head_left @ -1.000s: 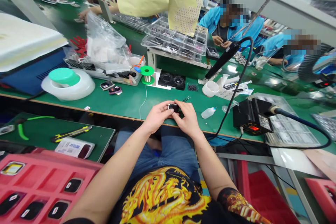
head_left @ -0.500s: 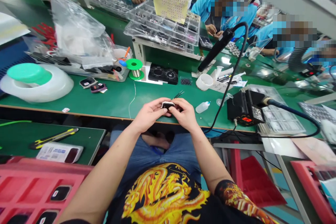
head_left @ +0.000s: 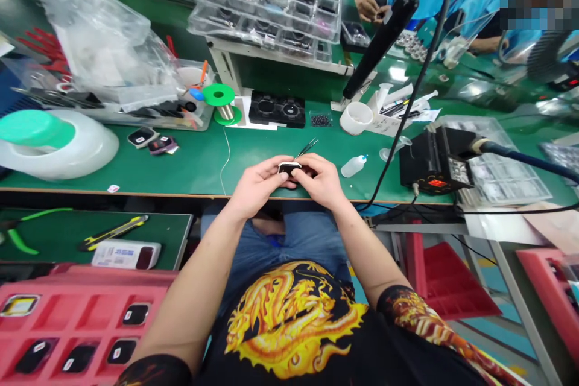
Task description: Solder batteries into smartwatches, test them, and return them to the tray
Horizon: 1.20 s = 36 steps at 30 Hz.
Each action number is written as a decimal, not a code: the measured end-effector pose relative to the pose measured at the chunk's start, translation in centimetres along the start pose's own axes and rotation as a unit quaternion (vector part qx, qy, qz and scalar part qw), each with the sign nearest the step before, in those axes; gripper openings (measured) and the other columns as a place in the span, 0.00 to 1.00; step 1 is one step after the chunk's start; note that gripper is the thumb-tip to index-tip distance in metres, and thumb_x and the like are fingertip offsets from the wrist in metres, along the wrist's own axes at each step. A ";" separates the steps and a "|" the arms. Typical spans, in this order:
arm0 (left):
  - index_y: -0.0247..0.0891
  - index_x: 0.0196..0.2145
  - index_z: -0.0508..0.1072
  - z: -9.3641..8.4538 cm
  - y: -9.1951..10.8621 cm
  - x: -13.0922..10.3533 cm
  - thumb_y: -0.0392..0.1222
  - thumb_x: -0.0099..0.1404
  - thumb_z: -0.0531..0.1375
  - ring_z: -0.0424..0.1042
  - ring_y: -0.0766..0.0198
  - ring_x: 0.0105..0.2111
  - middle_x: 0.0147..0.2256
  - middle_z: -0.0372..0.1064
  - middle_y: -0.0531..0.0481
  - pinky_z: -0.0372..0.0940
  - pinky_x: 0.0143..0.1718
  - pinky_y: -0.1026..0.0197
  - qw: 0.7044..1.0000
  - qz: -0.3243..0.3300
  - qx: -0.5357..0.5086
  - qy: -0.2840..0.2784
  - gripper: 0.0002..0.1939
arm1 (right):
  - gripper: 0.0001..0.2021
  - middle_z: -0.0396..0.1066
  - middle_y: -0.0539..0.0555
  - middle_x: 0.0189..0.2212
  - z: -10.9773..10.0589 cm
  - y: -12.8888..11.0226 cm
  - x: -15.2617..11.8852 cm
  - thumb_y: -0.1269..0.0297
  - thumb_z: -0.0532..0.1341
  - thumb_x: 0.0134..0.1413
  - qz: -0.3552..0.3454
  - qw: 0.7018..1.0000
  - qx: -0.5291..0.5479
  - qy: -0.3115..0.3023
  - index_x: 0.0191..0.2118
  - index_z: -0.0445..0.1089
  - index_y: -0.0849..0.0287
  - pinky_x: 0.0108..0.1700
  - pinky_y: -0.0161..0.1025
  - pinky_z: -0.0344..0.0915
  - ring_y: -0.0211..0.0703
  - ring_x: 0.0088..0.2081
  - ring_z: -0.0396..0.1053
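Between both hands, just above the bench's front edge, is a small watch case (head_left: 289, 167) with a black face and a pale rim. My left hand (head_left: 256, 186) is closed on its left side, thumb on the face. My right hand (head_left: 322, 181) grips the right side, thumb pressed near the lower edge. Thin tweezers (head_left: 308, 146) stick out beyond my right fingers; their near end is hidden, so I cannot tell whether that hand holds them. To the right of my right hand lies a small white bottle (head_left: 353, 166) with a blue tip.
A solder wire spool (head_left: 220, 104), black fixture (head_left: 277, 110) and white cup (head_left: 356, 119) stand behind my hands. The soldering station (head_left: 429, 163) is right, its cable crossing the bench. Two watch cases (head_left: 156, 142) lie left. A red tray (head_left: 67, 307) holds several more. Co-workers sit opposite.
The camera view has shifted, showing more of the red tray. Both hands keep the watch case in nearly the same grip, which looks slightly more level.
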<state>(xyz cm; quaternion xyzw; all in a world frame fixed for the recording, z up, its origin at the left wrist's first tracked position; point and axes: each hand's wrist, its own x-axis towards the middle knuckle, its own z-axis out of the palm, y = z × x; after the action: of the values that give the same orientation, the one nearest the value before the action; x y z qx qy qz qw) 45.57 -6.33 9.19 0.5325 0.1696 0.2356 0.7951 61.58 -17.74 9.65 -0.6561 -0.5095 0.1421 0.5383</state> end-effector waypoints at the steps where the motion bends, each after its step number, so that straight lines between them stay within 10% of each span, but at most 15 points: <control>1: 0.37 0.58 0.81 0.0 -0.1 -0.1 0.45 0.66 0.76 0.85 0.58 0.38 0.47 0.84 0.43 0.82 0.49 0.55 1.000 0.004 0.004 0.001 0.24 | 0.07 0.80 0.55 0.43 0.0 0.0 0.0 0.62 0.68 0.65 -0.005 1.000 0.003 0.000 0.44 0.82 0.57 0.35 0.36 0.69 0.38 0.36 0.74; 29: 0.37 0.54 0.84 0.3 0.3 -0.3 0.44 0.64 0.77 0.85 0.55 0.38 0.45 0.84 0.43 0.84 0.46 0.51 0.999 -0.028 0.016 0.010 0.22 | 0.04 0.76 0.50 0.34 -0.3 -0.4 -0.3 0.63 0.70 0.62 -0.011 1.000 0.002 0.004 0.38 0.82 0.56 0.34 0.36 0.69 0.37 0.31 0.70; 36: 0.39 0.55 0.80 0.8 0.9 0.5 0.45 0.60 0.78 0.84 0.57 0.34 0.40 0.83 0.47 0.82 0.40 0.52 0.997 -0.035 -0.031 0.068 0.27 | 0.22 0.75 0.59 0.56 0.2 -0.3 -0.3 0.60 0.72 0.61 -0.057 0.997 -0.030 0.040 0.60 0.77 0.52 0.32 0.39 0.73 0.42 0.39 0.75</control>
<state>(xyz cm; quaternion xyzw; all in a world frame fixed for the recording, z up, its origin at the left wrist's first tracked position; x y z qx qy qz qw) 46.22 -6.38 10.34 0.4842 0.2341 0.2481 0.8057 61.13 -17.96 9.71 -0.6470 -0.5281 0.0693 0.5456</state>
